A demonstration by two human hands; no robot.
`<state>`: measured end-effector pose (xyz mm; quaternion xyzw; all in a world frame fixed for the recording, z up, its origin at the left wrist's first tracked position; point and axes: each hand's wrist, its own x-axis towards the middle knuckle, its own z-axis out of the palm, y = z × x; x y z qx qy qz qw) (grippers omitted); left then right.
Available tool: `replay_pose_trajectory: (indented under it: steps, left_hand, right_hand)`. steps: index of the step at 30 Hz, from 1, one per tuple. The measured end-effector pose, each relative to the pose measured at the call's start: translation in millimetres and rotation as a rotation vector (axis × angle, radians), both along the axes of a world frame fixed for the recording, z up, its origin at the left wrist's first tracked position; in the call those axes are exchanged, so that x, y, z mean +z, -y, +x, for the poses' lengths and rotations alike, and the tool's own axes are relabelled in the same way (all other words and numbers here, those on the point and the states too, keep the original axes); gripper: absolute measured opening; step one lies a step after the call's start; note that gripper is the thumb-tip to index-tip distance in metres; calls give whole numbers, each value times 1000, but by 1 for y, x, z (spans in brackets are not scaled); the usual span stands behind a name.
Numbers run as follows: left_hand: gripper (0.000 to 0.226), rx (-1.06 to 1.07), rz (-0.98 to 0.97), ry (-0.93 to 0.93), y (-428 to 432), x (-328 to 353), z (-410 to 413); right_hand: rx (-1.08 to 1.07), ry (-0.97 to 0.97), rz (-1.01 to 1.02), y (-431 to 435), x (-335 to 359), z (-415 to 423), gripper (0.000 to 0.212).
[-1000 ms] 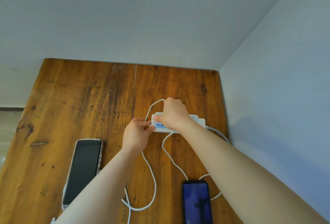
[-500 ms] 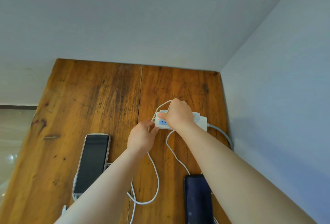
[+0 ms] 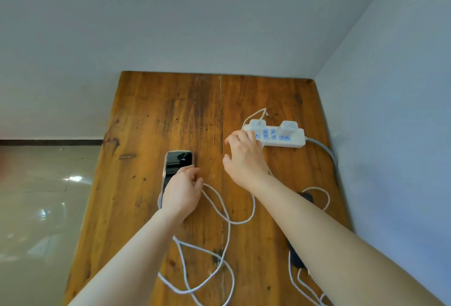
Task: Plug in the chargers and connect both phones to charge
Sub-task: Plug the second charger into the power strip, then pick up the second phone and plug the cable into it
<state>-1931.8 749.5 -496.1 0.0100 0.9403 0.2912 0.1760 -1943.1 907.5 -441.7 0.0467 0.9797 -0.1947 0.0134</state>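
Note:
A white power strip (image 3: 296, 141) lies at the back right of the wooden table (image 3: 151, 115), with two white chargers, one (image 3: 258, 123) at its left end and one (image 3: 289, 127) further right, plugged into it. My right hand (image 3: 244, 159) hovers open at the strip's left end, fingers spread. A phone in a light case (image 3: 177, 160) lies left of centre. My left hand (image 3: 181, 192) covers its lower half, fingers curled on a white cable (image 3: 240, 222) that loops across the table. A dark phone (image 3: 295, 258) is mostly hidden under my right forearm.
Grey walls close the table at the back and right. The strip's grey lead (image 3: 325, 151) runs along the right wall. More white cable loops (image 3: 220, 264) lie near the front edge. A shiny tiled floor (image 3: 41, 196) is to the left.
My right hand has let go of the charger at the strip and pulled back, opening. My left hand moved from the strip down onto the light phone. The view shifted left.

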Motion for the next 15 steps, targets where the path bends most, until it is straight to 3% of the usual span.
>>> replay_pose_trajectory:
  steps: [7,15]
  left_hand:
    - [38,-19,-67,-122,112,-5,67]
    - [49,-65,-159,19,188,-33,116]
  right_hand:
    - [-53,232,-35,71,-34,88,27]
    - [-68,321,-57,132,-65,149,24]
